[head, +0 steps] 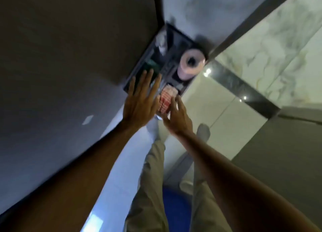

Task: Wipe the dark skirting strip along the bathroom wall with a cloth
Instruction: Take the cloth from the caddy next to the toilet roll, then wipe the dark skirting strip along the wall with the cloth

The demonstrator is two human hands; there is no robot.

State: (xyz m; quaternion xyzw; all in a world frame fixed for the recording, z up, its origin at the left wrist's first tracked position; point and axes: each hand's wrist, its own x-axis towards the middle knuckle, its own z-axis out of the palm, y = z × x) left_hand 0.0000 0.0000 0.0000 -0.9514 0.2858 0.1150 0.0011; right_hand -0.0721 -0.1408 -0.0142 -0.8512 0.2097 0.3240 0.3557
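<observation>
Head view: the left hand (139, 99) is spread flat over a dark compartmented tray (176, 45). The right hand (176, 115), fingers loosely open, touches what seems a red-and-white checked cloth (165, 99)

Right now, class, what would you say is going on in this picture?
A person stands over a dark divided tray in a corner, reaching in with both hands. The right hand touches a red-and-white checked cloth; the left hand hovers open beside it. A pink tissue roll stands in the tray. The dark skirting strip is untouched.
</observation>
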